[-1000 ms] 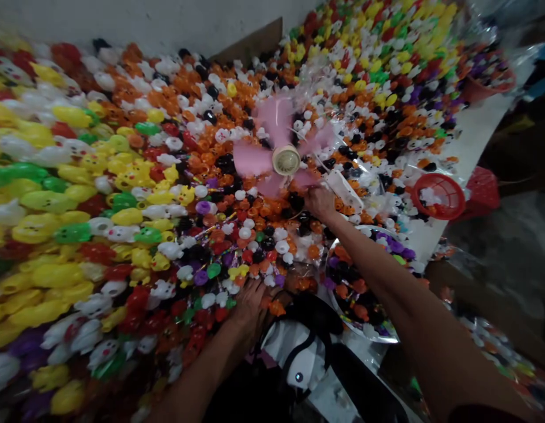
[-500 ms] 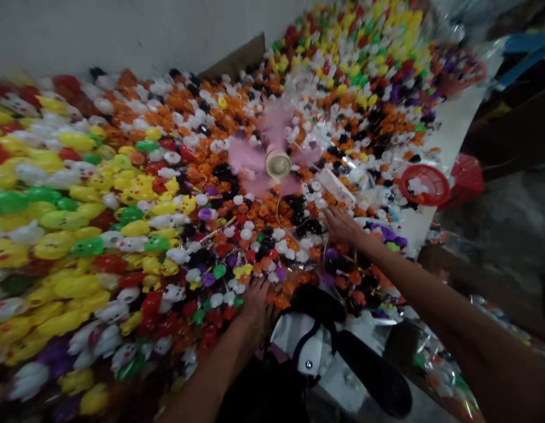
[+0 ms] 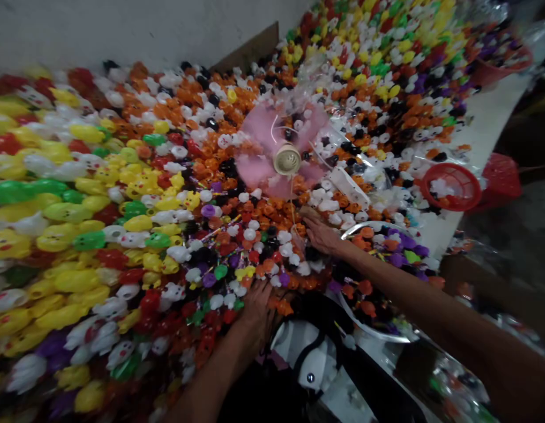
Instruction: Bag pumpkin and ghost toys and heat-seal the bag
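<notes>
My left hand [image 3: 258, 302] lies on the near edge of the pile, its fingers stretched over small plastic toy pieces [image 3: 219, 271] in red, white, green and purple. Farther forward and to the right, my right hand [image 3: 321, 232] reaches in among orange and black pieces [image 3: 276, 212]. Its fingers look extended, and their tips are partly lost among the toys. I see nothing held in either hand. Just beyond it turns a small fan with pink blades [image 3: 254, 161] and a cream hub [image 3: 287, 160], its blades blurred.
A metal-rimmed round tray [image 3: 380, 336] of coloured pieces sits under my right forearm. To the right are a red basket [image 3: 480, 197] and a white power strip [image 3: 349, 187]. A white-and-black device [image 3: 310, 376] stands close to my body. Yellow animal-shaped toys [image 3: 73, 288] cover the left side.
My right hand has moved left from beside the power strip to the orange and black pieces, uncovering the round tray's rim. The view has shifted slightly; my left hand stays nearly in place.
</notes>
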Motion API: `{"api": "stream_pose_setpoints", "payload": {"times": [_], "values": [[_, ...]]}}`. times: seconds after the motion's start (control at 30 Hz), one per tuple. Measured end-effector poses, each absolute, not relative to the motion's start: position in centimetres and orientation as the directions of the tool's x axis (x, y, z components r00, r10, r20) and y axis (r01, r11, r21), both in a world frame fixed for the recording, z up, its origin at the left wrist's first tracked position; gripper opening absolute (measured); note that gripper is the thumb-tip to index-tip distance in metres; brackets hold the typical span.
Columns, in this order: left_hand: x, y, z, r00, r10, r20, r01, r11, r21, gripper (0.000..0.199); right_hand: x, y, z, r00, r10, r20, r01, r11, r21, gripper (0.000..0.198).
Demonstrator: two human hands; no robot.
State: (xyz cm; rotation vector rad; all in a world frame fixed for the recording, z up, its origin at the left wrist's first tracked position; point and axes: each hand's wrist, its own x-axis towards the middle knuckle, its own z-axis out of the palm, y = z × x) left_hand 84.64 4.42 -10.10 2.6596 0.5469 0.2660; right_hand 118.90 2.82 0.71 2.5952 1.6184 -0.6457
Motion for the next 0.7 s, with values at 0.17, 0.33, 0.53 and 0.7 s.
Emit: {"api": "stream_pose_setpoints", "payload": {"times": [0.17,0.33,0.53,0.7], "values": [[84.7,4.7,-10.1,0.913,0.367,0.180,0.284,-0.886,0.367,0.045,121.5,2.6,4.0,0.468,0.805,-0.365,0.827,-0.544,-0.140,0.047],[84.5,5.2,-9.9,0.922,0.334,0.198,0.255,-0.905,0.340,0.044,124.7,4.1,4.3,0.650,0.649,-0.397,0.695,-0.718,-0.037,0.036],[84.6,4.8,-9.7,0.913,0.353,0.203,0.279,-0.906,0.317,0.043,128.3,-1.4,5.8,0.845,0.457,-0.279,0.495,-0.865,0.085,0.043],[84.6,4.9,-10.1,0.903,0.348,0.251,0.270,-0.916,0.296,0.038,131.0,-3.6,5.2,0.837,0.441,-0.324,0.474,-0.880,0.029,0.046]]}}
